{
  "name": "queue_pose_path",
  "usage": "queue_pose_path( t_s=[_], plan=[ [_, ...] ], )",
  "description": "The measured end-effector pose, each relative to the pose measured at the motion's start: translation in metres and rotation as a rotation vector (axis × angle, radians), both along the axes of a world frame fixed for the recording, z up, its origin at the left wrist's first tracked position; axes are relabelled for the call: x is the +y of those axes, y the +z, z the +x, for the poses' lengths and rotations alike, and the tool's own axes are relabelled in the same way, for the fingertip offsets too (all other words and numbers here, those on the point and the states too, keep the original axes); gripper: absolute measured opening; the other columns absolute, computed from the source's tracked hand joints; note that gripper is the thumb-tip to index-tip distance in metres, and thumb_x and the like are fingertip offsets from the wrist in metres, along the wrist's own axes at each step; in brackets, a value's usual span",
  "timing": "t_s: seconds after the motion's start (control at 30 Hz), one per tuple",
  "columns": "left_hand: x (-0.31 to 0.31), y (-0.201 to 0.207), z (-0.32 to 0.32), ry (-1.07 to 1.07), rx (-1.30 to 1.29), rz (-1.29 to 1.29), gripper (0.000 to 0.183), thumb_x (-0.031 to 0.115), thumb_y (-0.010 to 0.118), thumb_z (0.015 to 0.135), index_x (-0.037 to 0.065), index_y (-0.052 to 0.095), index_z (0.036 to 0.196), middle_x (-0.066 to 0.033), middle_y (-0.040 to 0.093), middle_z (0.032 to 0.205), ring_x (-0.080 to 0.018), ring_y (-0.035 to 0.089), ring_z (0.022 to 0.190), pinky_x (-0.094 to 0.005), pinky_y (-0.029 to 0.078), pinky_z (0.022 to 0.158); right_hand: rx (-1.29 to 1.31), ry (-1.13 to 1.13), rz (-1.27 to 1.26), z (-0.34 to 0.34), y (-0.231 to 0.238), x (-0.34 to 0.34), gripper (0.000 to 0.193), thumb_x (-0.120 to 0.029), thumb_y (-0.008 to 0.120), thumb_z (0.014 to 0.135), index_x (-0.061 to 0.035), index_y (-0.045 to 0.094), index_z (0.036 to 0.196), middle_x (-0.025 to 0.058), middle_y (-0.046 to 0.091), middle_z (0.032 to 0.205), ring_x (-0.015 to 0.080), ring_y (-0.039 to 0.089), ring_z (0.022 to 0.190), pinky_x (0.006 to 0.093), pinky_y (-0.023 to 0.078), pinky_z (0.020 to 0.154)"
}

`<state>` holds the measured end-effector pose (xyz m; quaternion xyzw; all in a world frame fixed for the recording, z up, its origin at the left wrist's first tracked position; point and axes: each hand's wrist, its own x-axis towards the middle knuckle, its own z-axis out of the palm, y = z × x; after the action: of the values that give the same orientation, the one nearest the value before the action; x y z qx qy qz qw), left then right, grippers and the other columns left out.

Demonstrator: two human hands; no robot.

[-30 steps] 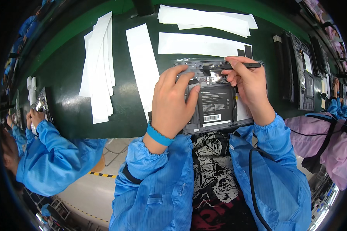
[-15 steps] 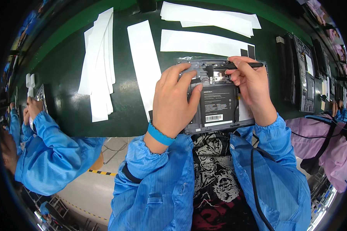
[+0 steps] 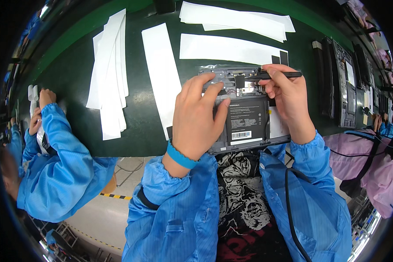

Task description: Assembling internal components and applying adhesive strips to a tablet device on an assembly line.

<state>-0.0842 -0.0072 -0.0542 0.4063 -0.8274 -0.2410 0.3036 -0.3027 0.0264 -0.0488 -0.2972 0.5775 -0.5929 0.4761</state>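
An opened flat electronic device (image 3: 275,140) with a dark grey housing lies in front of me at the table's near edge. Its black labelled battery (image 3: 244,117) fills the middle. My right hand (image 3: 288,94) pinches black tweezers (image 3: 286,75) over the upper part of the device, tips pointing left. At those tips is a small black rectangular patch (image 3: 239,81), over or on the circuit area; whether it touches cannot be made out. My left hand (image 3: 196,113), wearing a blue wristband (image 3: 182,156), rests on the device's left side, fingers apart and hiding that edge.
White paper strips (image 3: 113,74) lie left, another strip (image 3: 161,74) nearer my left hand. Across the back is a strip (image 3: 227,47) with black patches (image 3: 284,57) at its end. Opened devices (image 3: 346,83) stand at right. A co-worker's blue sleeve (image 3: 63,131) is at left.
The black patch at the tweezer tips now sits squarer over the circuit area, and the tweezers have shifted slightly right. My left hand stays nearly still. The left co-worker's hands have moved up.
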Motion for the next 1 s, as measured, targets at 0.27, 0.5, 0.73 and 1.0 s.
queue_pose_path(
  t_s=[0.27, 0.5, 0.73, 1.0],
  plan=[
    [0.004, 0.0, -0.005, -0.031, -0.011, -0.005, 0.028, 0.009, 0.069, 0.082, -0.001, 0.066, 0.108, -0.0156, 0.058, 0.122, -0.0352, 0.055, 0.112, -0.0422, 0.044, 0.096, 0.1, 0.094, -0.022, -0.003, 0.006, 0.001, 0.02, -0.006, 0.058, 0.093, 0.0082, 0.066, 0.104, 0.006, 0.061, 0.064, 0.0102, 0.057, 0.055, 0.0307, 0.057, 0.075],
    [0.004, -0.003, -0.006, -0.026, -0.023, -0.035, 0.034, 0.009, 0.069, 0.081, 0.0, 0.065, 0.113, -0.0156, 0.057, 0.123, -0.035, 0.055, 0.113, -0.0426, 0.043, 0.097, 0.058, 0.126, -0.01, 0.008, 0.016, -0.008, 0.02, -0.006, 0.058, 0.094, 0.0083, 0.066, 0.104, 0.0061, 0.062, 0.065, 0.0106, 0.058, 0.056, 0.0276, 0.056, 0.071],
    [0.004, -0.003, -0.004, -0.035, -0.051, -0.036, 0.037, 0.009, 0.069, 0.081, 0.0, 0.064, 0.116, -0.0147, 0.057, 0.125, -0.0348, 0.054, 0.115, -0.0433, 0.043, 0.098, 0.065, 0.148, 0.032, -0.004, 0.007, -0.008, 0.02, -0.007, 0.059, 0.093, 0.0075, 0.066, 0.105, 0.0068, 0.063, 0.066, 0.011, 0.06, 0.058, 0.0245, 0.055, 0.065],
    [0.005, -0.005, -0.004, -0.035, -0.04, -0.033, 0.038, 0.009, 0.07, 0.081, 0.001, 0.064, 0.117, -0.0142, 0.057, 0.126, -0.0348, 0.053, 0.116, -0.0436, 0.043, 0.099, 0.077, 0.144, 0.036, -0.01, -0.001, -0.008, 0.02, -0.009, 0.06, 0.093, 0.007, 0.067, 0.104, 0.0064, 0.064, 0.065, 0.01, 0.06, 0.056, 0.023, 0.053, 0.061]
  ],
)
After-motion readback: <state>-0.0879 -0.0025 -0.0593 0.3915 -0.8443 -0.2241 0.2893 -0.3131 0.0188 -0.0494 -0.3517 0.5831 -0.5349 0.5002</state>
